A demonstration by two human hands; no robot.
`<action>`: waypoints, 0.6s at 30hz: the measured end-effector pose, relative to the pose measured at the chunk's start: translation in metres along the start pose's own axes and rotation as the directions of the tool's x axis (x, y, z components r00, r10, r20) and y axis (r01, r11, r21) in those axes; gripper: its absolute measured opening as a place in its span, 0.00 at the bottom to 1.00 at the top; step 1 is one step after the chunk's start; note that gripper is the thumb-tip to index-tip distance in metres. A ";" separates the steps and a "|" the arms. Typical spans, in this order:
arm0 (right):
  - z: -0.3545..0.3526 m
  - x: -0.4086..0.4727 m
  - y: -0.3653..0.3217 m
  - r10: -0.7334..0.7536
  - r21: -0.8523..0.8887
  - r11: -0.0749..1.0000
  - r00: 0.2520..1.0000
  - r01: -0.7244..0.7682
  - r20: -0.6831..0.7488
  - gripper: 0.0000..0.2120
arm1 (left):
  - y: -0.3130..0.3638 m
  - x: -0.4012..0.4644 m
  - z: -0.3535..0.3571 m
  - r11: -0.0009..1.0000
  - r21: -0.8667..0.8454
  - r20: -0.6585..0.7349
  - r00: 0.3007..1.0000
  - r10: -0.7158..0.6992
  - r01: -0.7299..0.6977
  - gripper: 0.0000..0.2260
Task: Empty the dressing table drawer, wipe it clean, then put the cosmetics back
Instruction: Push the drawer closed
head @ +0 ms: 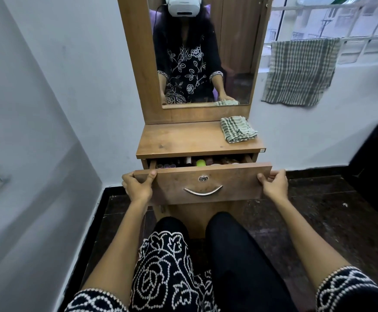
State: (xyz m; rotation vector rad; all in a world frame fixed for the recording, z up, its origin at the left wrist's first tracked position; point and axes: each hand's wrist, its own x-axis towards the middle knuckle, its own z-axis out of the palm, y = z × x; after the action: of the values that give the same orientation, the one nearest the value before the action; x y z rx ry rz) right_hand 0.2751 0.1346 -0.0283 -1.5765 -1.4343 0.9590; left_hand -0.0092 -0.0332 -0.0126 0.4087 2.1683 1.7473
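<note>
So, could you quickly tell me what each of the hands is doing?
Left hand: grips the drawer front's left end.
Right hand: grips its right end.

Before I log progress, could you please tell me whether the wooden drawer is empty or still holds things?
Still holds things: the partly open wooden drawer shows cosmetics inside.

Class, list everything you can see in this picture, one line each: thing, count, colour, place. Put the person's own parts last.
Dressing table: one, brown wood, against the wall.
Mirror: one, above the tabletop.
Drawer: one, brown, partly open, metal handle.
Cosmetics: several, mixed colours, inside the drawer; count unclear.
Folded cloth: one, green-white check, tabletop's right.
Hanging cloth: one, green-white check, on the window grille.
Left hand: grips the drawer front's left end.
Right hand: grips its right end.
</note>
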 end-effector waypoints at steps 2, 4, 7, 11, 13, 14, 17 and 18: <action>0.003 0.004 -0.001 -0.007 0.009 1.000 1.000 0.007 -0.009 0.17 | 0.002 0.005 0.002 1.000 0.007 0.008 1.000 0.003 -0.003 0.26; 0.005 0.009 -0.005 -0.010 0.018 1.000 1.000 0.010 -0.007 0.17 | 0.005 0.010 0.005 1.000 0.014 0.007 1.000 0.009 -0.009 0.25; 0.008 0.016 -0.009 -0.012 0.029 1.000 1.000 0.012 0.002 0.17 | 0.010 0.017 0.009 1.000 0.011 -0.003 1.000 0.016 -0.016 0.24; 0.008 0.024 -0.013 -0.020 0.056 0.998 1.000 0.018 0.024 0.16 | 0.013 0.023 0.010 0.999 -0.001 -0.144 0.988 0.052 -0.053 0.17; 0.007 0.028 -0.016 -0.009 0.054 0.999 1.000 0.009 0.002 0.15 | 0.015 0.022 0.009 0.999 -0.021 -0.210 0.977 0.038 -0.044 0.13; 0.006 0.029 -0.018 0.001 0.054 0.999 1.000 0.000 -0.016 0.15 | 0.016 0.021 0.009 0.999 -0.027 -0.219 0.975 0.028 -0.035 0.12; 0.007 0.031 -0.023 0.017 0.066 0.998 0.999 -0.014 -0.052 0.15 | 0.012 0.020 0.010 0.999 0.016 -0.171 0.984 0.044 -0.042 0.12; 0.008 0.031 -0.025 0.018 0.057 0.998 0.998 -0.014 -0.063 0.15 | 0.011 0.020 0.010 0.998 0.039 -0.141 0.988 0.056 -0.051 0.12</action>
State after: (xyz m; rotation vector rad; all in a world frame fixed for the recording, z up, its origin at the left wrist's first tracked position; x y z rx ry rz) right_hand 0.2597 0.1675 -0.0097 -1.5652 -1.3419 0.9428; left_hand -0.0227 -0.0133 -0.0054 0.3640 2.3091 1.8197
